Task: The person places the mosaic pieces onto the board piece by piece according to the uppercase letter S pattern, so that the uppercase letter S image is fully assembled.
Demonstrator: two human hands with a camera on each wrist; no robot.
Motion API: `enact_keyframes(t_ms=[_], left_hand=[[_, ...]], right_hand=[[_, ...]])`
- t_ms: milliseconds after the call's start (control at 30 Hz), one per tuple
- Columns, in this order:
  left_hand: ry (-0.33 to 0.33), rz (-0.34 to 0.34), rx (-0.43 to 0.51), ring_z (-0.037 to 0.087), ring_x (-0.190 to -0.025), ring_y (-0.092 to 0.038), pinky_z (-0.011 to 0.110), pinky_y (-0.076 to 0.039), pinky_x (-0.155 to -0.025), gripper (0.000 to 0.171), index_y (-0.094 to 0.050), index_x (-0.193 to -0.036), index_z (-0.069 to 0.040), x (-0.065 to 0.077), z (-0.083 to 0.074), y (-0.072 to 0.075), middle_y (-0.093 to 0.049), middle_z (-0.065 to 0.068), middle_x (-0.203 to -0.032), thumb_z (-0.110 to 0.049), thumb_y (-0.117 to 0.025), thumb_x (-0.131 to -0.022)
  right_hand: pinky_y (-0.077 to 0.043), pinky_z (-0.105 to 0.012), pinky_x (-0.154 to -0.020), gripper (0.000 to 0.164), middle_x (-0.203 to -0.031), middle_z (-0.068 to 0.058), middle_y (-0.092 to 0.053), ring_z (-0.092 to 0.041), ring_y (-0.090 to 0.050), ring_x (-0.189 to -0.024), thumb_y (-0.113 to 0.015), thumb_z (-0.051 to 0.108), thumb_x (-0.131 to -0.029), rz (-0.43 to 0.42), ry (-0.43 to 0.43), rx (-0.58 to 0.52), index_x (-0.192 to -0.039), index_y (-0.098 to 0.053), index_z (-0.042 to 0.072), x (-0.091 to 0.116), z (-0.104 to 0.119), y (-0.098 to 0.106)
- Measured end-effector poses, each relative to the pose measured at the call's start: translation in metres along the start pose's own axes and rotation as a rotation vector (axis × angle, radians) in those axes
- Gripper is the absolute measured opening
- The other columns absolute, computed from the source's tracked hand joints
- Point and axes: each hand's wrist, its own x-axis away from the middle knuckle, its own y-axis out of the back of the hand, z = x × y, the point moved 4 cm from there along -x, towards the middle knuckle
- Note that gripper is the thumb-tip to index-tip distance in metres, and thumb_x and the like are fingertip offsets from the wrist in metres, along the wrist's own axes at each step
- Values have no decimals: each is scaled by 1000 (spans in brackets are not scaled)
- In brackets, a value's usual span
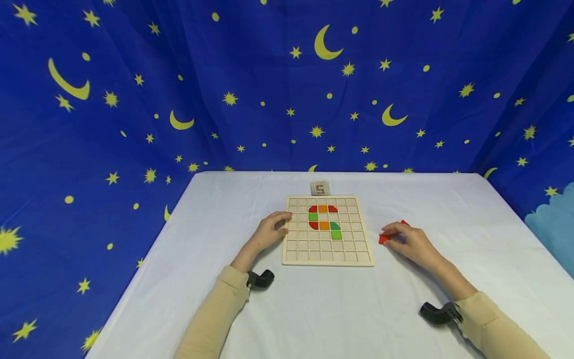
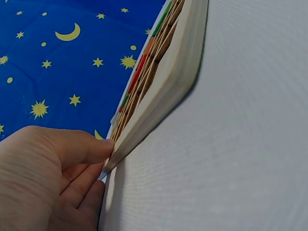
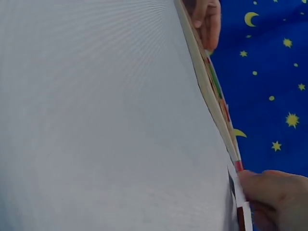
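White cloth covers the table (image 1: pixel 314 309), and a blue curtain printed with yellow moons and stars (image 1: pixel 134 99) hangs behind and to both sides. A pale wooden grid board (image 1: pixel 329 252) lies flat at the middle, holding red, orange and green tiles (image 1: pixel 324 219); a small card (image 1: pixel 320 188) stands just beyond it. The left hand (image 1: pixel 271 230) rests against the board's left edge, and only its wrist view shows the thumb (image 2: pixel 79 144) lying on the rim. The right hand (image 1: pixel 410 242), right of the board, pinches a small red tile (image 1: pixel 383 239).
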Motion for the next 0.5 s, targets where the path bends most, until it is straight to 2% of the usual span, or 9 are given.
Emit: enact_keyframes(t_ms=[100, 267, 500], left_hand=[[4, -2, -4, 27, -121, -49, 33, -39, -105, 44, -55, -129, 0, 0, 0, 0, -53, 14, -130, 4, -62, -86], [4, -8, -7, 27, -121, -49, 34, -39, -105, 45, -55, -129, 0, 1, -2, 1, -53, 14, -130, 4, -62, -85], [3, -2, -5, 27, -121, -50, 33, -39, -105, 45, -55, -130, 0, 1, -2, 1, -53, 13, -131, 3, -63, -86]], right_hand=[[-52, -45, -73, 34, -95, -1, -70, -23, -65, -88, -77, 4, -76, -18, -3, -3, -108, -65, 6, -7, 4, 8], [-51, -42, -63, 33, -98, -1, -70, -25, -64, -91, -75, 4, -78, -20, 37, -21, -109, -64, 7, -22, 16, 18], [-48, -51, -86, 33, -104, 2, -68, -24, -62, -99, -74, 4, -80, 102, 66, -143, -111, -64, 7, -37, 40, 0]])
